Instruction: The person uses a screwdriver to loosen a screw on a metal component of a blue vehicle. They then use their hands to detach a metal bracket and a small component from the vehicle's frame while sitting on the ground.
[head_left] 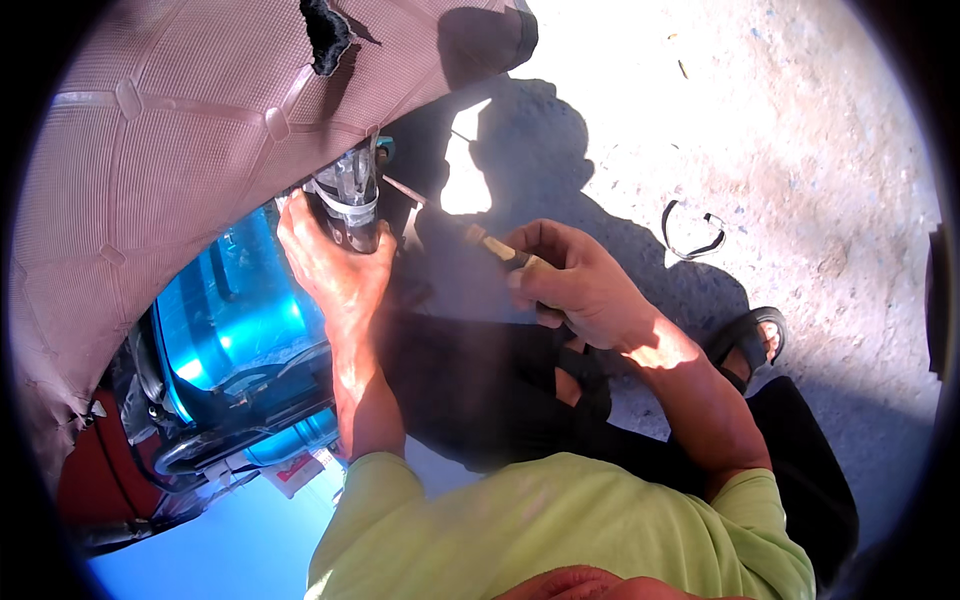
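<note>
My left hand [340, 270] grips a dark metal tube-like part [350, 180], wrapped with a pale band, under the edge of a textured pinkish padded cover [170, 120]. My right hand [575, 275] is closed around a tool with a tan handle [490, 245]. Its thin shaft, partly hazy against the shadow, points up-left toward the held part; whether it touches it I cannot tell. A small turquoise piece [386, 149] shows just behind the part. A shiny blue metal body [220, 310] with dark tubing lies left of my left wrist.
Sunlit, rough concrete ground [820, 140] fills the right side, crossed by my shadow. A bent black strip [690, 240] lies there, above my sandaled foot [750, 345]. The cover has a torn dark hole [325, 35]. A red panel [105, 470] is at the lower left.
</note>
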